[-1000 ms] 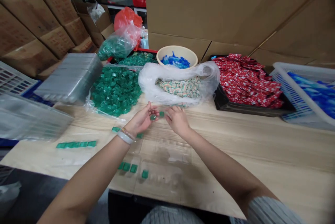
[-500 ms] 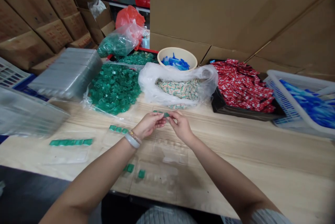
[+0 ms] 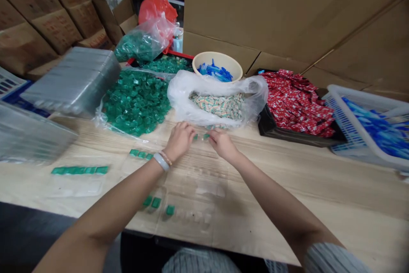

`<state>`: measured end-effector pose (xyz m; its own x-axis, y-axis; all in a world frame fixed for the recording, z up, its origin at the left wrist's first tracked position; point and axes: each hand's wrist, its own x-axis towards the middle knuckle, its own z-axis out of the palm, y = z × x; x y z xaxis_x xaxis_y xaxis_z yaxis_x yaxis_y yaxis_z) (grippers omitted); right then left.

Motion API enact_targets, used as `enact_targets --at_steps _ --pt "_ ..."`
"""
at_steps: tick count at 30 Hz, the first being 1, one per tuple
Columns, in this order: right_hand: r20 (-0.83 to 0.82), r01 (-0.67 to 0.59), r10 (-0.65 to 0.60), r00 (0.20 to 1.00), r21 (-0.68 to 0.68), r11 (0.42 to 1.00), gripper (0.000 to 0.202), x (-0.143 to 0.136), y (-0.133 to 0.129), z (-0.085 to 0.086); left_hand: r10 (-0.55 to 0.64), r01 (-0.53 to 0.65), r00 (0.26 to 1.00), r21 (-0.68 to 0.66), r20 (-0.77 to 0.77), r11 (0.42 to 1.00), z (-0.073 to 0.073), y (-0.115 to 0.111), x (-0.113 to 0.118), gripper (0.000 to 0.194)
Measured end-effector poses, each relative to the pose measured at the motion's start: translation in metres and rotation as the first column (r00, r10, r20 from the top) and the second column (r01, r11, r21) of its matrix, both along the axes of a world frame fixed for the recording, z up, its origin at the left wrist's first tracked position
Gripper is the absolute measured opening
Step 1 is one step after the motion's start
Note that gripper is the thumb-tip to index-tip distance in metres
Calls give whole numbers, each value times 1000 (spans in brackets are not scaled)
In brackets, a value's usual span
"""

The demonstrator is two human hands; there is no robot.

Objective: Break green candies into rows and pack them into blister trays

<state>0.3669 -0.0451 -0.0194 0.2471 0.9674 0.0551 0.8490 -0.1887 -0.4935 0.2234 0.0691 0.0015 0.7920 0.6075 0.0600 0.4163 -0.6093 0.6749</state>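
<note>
My left hand (image 3: 180,140) is palm down near the bag of small packets, its fingers closed at a small green plastic piece (image 3: 195,136). Just across from it, my right hand (image 3: 222,143) pinches another green piece (image 3: 206,136) between thumb and fingertips. Thin clear plastic trays lie flat below the hands; one clear tray (image 3: 209,188) shows no green in its row of hollows. A full row of green pieces (image 3: 79,170) fills the tray at far left. Single green pieces (image 3: 170,210) sit in the nearer trays, partly hidden by my left forearm.
Behind the hands are a heap of green pieces (image 3: 137,104), a white plastic bag (image 3: 182,98) of striped packets, and a cream bowl (image 3: 200,58) with blue items. Red packets (image 3: 297,102) fill a black tray; a white basket (image 3: 361,136) stands right. Grey stacked trays (image 3: 73,79) stand left.
My left hand has turned palm down and shifted slightly up and left. A gap now shows between the fingertips, with green at each hand. The view has tilted a little.
</note>
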Motion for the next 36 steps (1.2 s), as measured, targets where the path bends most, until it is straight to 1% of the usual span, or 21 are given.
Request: enact_targets --at_steps 1,3,5,7,9,12,16,18,20,21,22,24,25,26,27,28,30,31,33,34,36 --pt "26 -44 46 999 -44 998 22 -2 4 0 -75 80 995 85 -63 993 -3 1 -1 12" --pt "66 -114 122 990 -108 988 21 -5 12 0 -147 173 973 147 -176 974 -10 2 -3 17" --pt "90 -175 188 978 -135 975 22 -7 18 2 -162 203 958 161 -237 966 -15 3 -2 18" --pt "93 -224 240 966 -153 962 21 -6 20 4 -162 209 954 170 -253 963 -18 4 -2 17" --pt "80 -243 258 963 -167 956 19 -6 21 3 -164 211 954 172 -252 962 -19 5 -2 17" --pt "95 -194 212 973 -173 966 16 -10 23 0 -165 212 955 179 -245 961 -17 5 -2 17" --pt "161 -18 43 986 -154 988 14 -18 24 -6 -144 199 954 196 -263 960 -14 3 -2 16" --pt "97 33 -19 995 -146 989 19 -16 20 -7 -152 203 954 185 -258 962 -14 1 -4 19" --pt "-15 33 -35 999 -119 992 31 -10 12 -6 -176 213 962 172 -207 962 -13 1 -9 28" --pt "-64 29 -35 997 -96 995 34 -6 8 -4 -189 216 968 162 -165 963 -13 2 -13 32" --pt "-98 23 -30 995 -71 997 33 -4 3 -1 -197 213 973 147 -118 966 -11 5 -18 35" --pt "-127 3 -5 992 -16 1000 18 -2 -2 9 -194 197 980 91 -41 976 -4 17 -31 32" --pt "-120 -7 9 993 19 1000 11 -3 -1 15 -166 167 986 58 -21 984 2 26 -38 27" --pt "-101 -10 16 995 59 998 11 -4 3 22 -108 108 994 31 -14 994 9 39 -46 24" --pt "-76 -5 13 997 100 995 17 -6 11 29 -18 19 1000 16 -22 1000 18 53 -54 24" --pt "-50 10 -3 999 141 990 25 -8 21 35 94 -93 995 23 -42 995 27 68 -62 29" --pt "-23 49 -45 999 203 978 37 -13 51 48 306 -297 948 111 -83 949 47 102 -71 43" --pt "-27 49 -44 999 229 972 37 -15 71 52 366 -346 926 181 -92 921 55 118 -72 48" --pt "-49 -13 28 998 287 958 26 -21 117 59 385 -339 918 315 -98 887 65 149 -64 47" --pt "-51 -62 82 995 310 949 20 -23 143 61 368 -311 924 353 -106 883 66 162 -55 42" --pt "-22 -133 146 989 286 949 21 -27 194 61 333 -267 933 358 -137 895 61 184 -30 27"
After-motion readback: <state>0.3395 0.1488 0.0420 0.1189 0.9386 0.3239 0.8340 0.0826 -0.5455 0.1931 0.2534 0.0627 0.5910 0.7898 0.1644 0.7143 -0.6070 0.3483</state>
